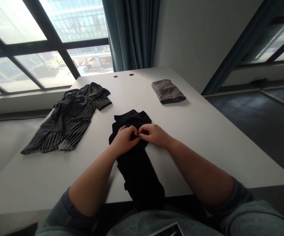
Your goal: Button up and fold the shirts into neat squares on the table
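Striped shirt lies rumpled on the white bench; left hand and right hand meet on a black garment mid-bench, fingers curled, pinching its fabric; folded grey cloth sits further right.

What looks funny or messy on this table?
The black-and-white striped shirt looks messy: it lies crumpled and bunched up, while the gray cloth sits neatly folded. The black cloth under the left hand and right hand is lumpy too.
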### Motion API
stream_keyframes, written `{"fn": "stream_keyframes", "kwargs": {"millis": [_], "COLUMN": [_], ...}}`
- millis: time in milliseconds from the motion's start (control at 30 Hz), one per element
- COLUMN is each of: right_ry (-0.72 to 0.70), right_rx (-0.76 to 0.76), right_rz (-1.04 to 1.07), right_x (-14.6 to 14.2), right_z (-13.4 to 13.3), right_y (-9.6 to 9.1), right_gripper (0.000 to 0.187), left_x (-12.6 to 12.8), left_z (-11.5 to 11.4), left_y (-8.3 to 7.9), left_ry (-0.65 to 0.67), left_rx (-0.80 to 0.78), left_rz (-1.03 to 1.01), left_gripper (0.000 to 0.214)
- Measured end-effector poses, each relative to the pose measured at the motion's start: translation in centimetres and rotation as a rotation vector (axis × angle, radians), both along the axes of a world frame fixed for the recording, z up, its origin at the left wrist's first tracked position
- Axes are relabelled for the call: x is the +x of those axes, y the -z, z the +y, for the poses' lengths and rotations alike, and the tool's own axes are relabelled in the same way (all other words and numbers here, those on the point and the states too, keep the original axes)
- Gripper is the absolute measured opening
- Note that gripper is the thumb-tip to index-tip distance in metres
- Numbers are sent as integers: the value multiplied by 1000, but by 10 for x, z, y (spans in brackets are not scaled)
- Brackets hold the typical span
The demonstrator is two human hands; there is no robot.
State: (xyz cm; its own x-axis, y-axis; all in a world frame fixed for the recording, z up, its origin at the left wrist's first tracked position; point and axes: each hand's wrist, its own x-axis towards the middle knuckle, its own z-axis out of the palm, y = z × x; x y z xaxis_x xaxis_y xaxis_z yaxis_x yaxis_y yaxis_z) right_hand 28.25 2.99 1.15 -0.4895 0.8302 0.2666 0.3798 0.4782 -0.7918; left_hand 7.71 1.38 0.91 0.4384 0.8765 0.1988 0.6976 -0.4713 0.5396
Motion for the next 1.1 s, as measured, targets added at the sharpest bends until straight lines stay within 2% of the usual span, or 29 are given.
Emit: {"fn": "stream_keyframes", "kwargs": {"millis": [267,367,500,633,733,867,1000,1100], "right_ry": [31,35,33,18,-5,-8,-23,-33], "right_rx": [-202,-308,-471,-643,-738,-704,-654,-655], "right_rz": [62,34,48,194,314,353,391,501], "right_x": [2,2,3,5,6,5,1,-1], "right_z": [6,8,10,9,10,12,12,12], "right_y": [5,8,10,11,13,17,20,21], "right_gripper": [17,19,21,24,27,27,27,39], "left_x": [-1,-1,-3,-6,-9,-11,-15,-18], "left_z": [0,-2,-2,0,1,3,5,7], "left_y": [-2,-2,-1,0,-1,-5,-6,-5], "left_ry": [-18,-32,28,86,105,101,118,142], "left_rx": [21,122,254,452,544,579,539,483], "left_rz": [-41,50,132,158,161,143,121,96], "left_gripper": [16,17,13,12,10,13,18,17]}}
